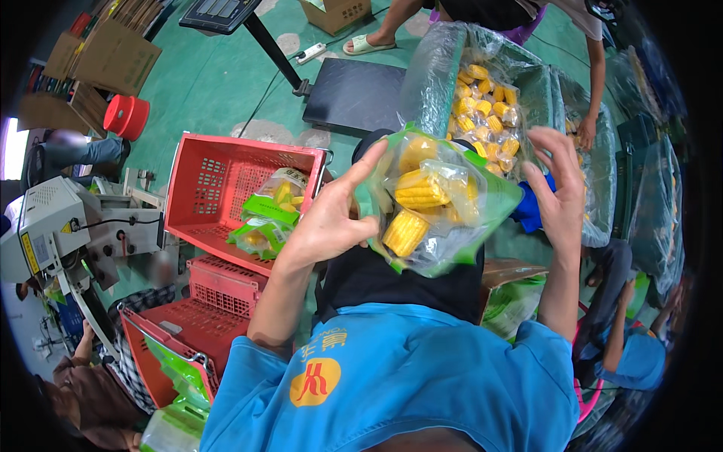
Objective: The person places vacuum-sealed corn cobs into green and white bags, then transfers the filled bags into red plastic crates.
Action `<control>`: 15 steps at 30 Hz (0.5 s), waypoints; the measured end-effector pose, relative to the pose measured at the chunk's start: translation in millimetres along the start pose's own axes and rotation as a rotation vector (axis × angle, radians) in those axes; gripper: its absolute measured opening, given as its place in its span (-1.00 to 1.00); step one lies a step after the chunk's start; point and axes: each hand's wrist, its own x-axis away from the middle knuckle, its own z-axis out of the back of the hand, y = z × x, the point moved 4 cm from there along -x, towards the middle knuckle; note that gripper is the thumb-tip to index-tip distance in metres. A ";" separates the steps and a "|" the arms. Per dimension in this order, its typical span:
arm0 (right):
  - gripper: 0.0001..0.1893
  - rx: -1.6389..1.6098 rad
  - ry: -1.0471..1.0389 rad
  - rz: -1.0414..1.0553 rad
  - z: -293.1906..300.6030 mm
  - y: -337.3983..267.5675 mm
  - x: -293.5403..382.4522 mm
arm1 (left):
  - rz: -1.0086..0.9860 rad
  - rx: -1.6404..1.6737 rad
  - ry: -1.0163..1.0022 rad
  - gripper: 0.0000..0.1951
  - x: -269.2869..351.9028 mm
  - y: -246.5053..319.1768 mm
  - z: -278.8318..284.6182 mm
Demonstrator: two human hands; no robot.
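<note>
My left hand (339, 214) grips the left edge of a clear and green plastic bag (446, 209) that holds several yellow corn cob pieces (421, 189), some of them in clear wrap. The bag is above my lap. My right hand (556, 186) is raised at the bag's right side, fingers apart and curved, with nothing seen in it. Beyond the bag, a crate (432, 85) lined with clear plastic holds many wrapped corn cob pieces (486, 113). To the left, a red plastic basket (195, 192) lies tilted with filled green and clear bags (265, 220) in it.
A black platform scale (356, 93) stands ahead. More red baskets (220, 316) are at the lower left, near a white machine (51, 220). An open carton (514, 271) with green bags is by my right side. A co-worker's hand (587, 133) reaches into a second lined crate (604, 192). A red stool (127, 117) stands farther off.
</note>
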 end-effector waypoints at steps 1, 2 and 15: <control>-0.58 -0.045 -0.074 -0.133 0.1 11.2 11.7 | -0.001 0.036 0.008 -0.14 -1.3 0.2 -2.6; -0.53 -0.087 -0.145 -0.260 1.0 18.3 25.3 | 0.002 0.055 0.020 -0.15 -1.3 -2.2 -3.1; -0.90 -0.231 0.039 -0.220 8.0 -30.3 45.7 | -0.139 0.116 0.175 -0.12 10.7 42.9 1.0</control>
